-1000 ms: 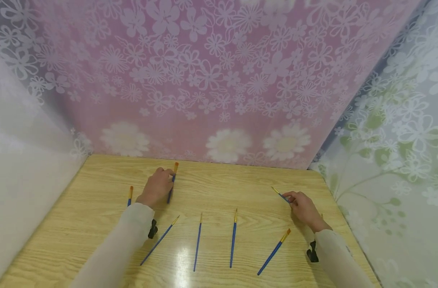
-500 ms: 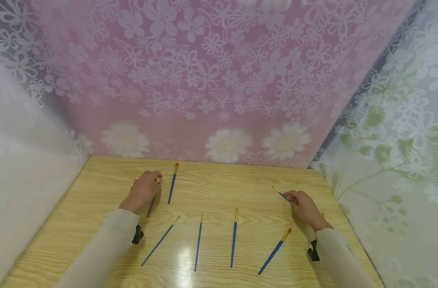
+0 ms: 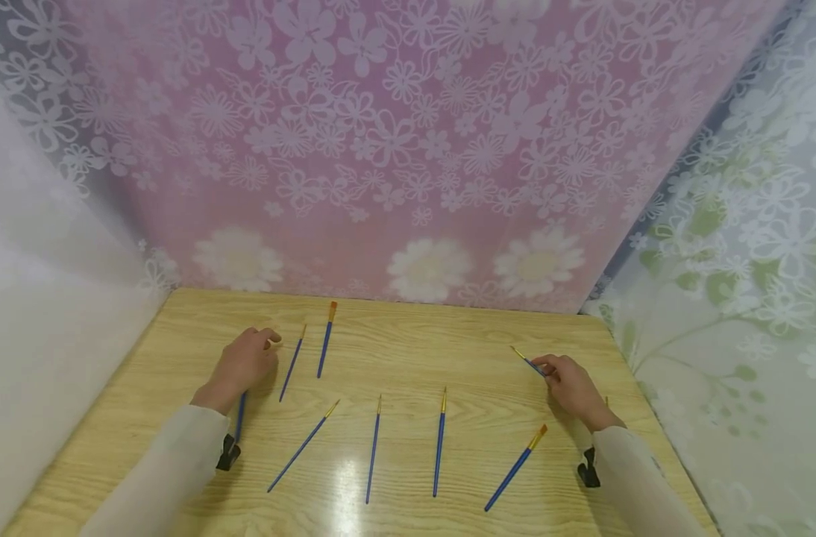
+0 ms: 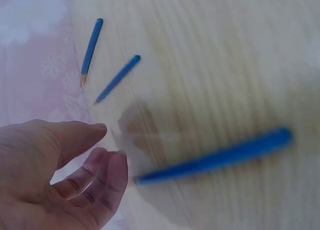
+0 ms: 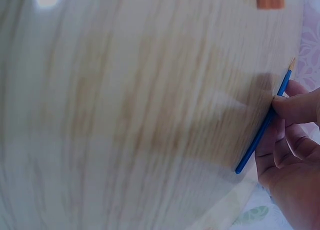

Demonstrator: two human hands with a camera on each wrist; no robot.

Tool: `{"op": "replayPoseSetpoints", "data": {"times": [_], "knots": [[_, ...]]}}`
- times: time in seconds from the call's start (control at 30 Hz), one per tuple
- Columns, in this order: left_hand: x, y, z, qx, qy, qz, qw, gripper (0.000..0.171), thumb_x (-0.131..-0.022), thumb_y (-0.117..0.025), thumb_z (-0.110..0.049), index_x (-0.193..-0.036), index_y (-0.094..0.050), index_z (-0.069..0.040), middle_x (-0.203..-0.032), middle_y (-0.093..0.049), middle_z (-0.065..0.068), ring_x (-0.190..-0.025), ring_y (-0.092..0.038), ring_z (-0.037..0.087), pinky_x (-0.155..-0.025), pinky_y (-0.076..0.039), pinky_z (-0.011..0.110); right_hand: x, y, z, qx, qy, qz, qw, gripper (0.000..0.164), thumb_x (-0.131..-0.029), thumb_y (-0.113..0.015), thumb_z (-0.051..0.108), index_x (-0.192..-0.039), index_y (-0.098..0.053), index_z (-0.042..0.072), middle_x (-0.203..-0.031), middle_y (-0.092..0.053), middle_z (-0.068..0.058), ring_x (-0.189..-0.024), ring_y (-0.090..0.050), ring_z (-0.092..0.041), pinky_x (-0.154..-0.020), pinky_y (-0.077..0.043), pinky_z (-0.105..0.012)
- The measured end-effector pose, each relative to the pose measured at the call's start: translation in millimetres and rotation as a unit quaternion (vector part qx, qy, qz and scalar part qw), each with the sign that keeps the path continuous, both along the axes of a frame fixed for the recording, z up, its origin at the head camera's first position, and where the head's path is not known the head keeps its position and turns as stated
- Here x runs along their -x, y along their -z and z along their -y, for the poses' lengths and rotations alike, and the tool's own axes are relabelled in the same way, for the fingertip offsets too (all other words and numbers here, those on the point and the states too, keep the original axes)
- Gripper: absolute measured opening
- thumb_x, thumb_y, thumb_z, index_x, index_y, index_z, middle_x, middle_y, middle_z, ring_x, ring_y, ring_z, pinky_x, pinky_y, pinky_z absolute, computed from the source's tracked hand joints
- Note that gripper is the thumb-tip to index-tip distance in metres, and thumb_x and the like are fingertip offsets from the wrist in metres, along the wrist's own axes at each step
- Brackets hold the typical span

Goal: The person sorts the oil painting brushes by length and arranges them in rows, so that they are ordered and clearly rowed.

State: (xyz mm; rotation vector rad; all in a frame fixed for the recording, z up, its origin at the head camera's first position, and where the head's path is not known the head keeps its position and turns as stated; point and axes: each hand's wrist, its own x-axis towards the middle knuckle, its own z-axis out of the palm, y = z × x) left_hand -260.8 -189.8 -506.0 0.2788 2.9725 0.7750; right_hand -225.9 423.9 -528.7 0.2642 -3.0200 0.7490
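Note:
My left hand (image 3: 243, 362) is over the left of the table, its fingers loosely bent around nothing. Under its wrist lies a blue-handled paintbrush (image 3: 241, 418), the bristle end hidden by the hand; its handle looms large in the left wrist view. Just right of that hand lie a thin paintbrush (image 3: 292, 369) and a flat paintbrush (image 3: 325, 343) with orange bristles. On the right, my right hand (image 3: 572, 388) pinches a thin blue paintbrush (image 5: 260, 135) between thumb and fingers, its fine tip pointing away to the far left.
Across the nearer part of the wooden table (image 3: 408, 514) lie a slanted thin brush (image 3: 303, 445), two upright-lying pointed brushes (image 3: 373, 455) and an angled flat brush (image 3: 515, 468). A brush tip (image 3: 606, 401) peeks out beside the right wrist. Flower-patterned cloth (image 3: 421, 186) borders the table's back and sides.
My left hand has moved left from the flat paintbrush, past the thin one, uncovering both and now covering the leftmost brush's bristles. My right hand keeps its pinch and place.

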Motion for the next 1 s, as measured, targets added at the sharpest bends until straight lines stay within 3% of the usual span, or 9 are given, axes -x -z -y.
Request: {"op": "replayPoseSetpoints", "data": {"times": [0.37,0.57,1.0], "knots": [[-18.8,6.6,23.9,-0.006,-0.011,-0.014,0.9998,0.027,-0.102,-0.061,-0.008,-0.124,-0.068,0.005,-0.110,-0.067,0.024,-0.096,-0.066,0.037,-0.085,-0.055,0.058,1.7,0.7,-1.5,-0.003,0.001,0.001,1.000,0.035,-0.101,-0.061,-0.012,-0.134,-0.068,-0.003,-0.108,-0.068,-0.023,-0.093,-0.069,-0.037,-0.084,-0.059,-0.059],[-26.6,10.6,32.8,0.002,-0.009,-0.025,0.9997,0.024,-0.102,-0.066,-0.009,-0.122,-0.069,0.005,-0.107,-0.069,0.023,-0.097,-0.067,0.038,-0.083,-0.056,0.058,2.8,3.7,-2.3,-0.002,-0.001,-0.002,1.000,0.035,-0.101,-0.061,-0.012,-0.134,-0.069,-0.003,-0.108,-0.068,-0.022,-0.092,-0.068,-0.036,-0.083,-0.059,-0.059],[-37.9,14.5,40.2,0.008,-0.004,-0.008,0.9999,0.023,-0.100,-0.071,-0.009,-0.120,-0.069,0.002,-0.108,-0.070,0.022,-0.097,-0.069,0.037,-0.082,-0.055,0.062,4.8,2.3,-1.3,-0.008,0.002,0.007,1.000,0.035,-0.101,-0.062,-0.011,-0.135,-0.068,-0.003,-0.109,-0.068,-0.022,-0.092,-0.068,-0.034,-0.083,-0.058,-0.058]]}}
